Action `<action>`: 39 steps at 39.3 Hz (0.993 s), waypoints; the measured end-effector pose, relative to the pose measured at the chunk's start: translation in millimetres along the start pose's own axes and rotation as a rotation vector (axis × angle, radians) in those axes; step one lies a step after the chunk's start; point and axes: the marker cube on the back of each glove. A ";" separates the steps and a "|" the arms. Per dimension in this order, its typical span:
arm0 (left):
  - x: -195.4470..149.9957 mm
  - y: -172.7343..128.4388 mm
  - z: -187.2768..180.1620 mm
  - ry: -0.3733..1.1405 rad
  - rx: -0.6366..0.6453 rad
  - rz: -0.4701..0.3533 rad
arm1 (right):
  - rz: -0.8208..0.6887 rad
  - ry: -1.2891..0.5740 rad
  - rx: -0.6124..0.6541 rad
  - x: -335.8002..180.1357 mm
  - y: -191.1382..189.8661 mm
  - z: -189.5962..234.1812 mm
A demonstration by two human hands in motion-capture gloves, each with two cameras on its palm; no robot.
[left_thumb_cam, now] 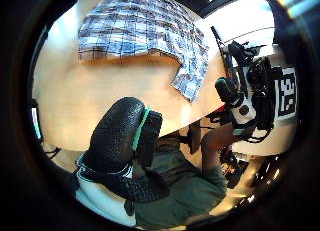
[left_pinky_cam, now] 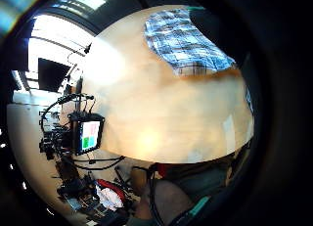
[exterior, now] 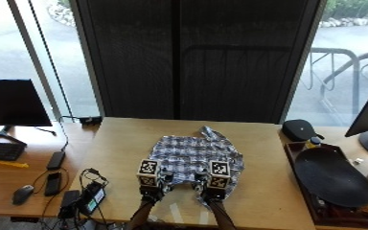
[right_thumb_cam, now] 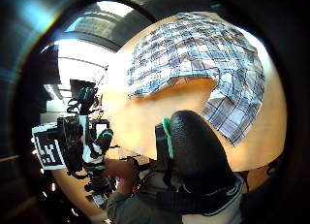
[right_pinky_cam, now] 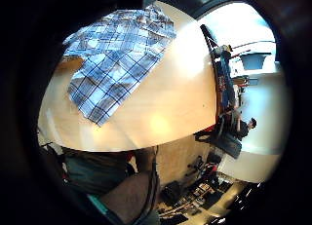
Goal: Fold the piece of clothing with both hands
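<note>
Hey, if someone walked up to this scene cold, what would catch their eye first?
The blue-and-white plaid shirt spread in the middle of the light wooden table, rumpled and not yet folded. Next, the two gloved hands at its near edge, left hand and right hand side by side; whether they grip the cloth cannot be told. A large dark oval dish sits on the tray at the right.

Shirt (exterior: 197,155): blue/white plaid. Table (exterior: 120,143): light wood. Gloves on hands: black. Tray (exterior: 332,176): dark.
</note>
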 end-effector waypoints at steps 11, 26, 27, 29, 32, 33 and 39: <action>0.5 -8.5 7.9 0.000 0.022 0.020 | -0.012 -0.008 0.028 -4.3 9.0 -12.0; 7.1 -6.7 3.3 -0.002 0.020 0.037 | -0.011 -0.011 0.077 3.7 4.7 -13.1; 6.9 -5.1 2.1 -0.004 0.013 0.034 | -0.011 -0.014 0.086 4.6 3.6 -12.8; 6.0 -3.9 0.8 -0.007 0.012 0.034 | -0.012 -0.023 0.105 7.5 0.0 -11.4; 5.1 -6.4 1.6 -0.001 0.029 0.038 | -0.004 -0.030 0.128 15.2 -4.9 -9.1; 5.0 -8.0 2.7 0.004 0.036 0.038 | 0.000 -0.030 0.132 18.2 -6.3 -8.3; 7.3 -26.9 16.7 0.042 0.081 0.042 | 0.042 -0.007 0.121 41.7 -14.5 -2.7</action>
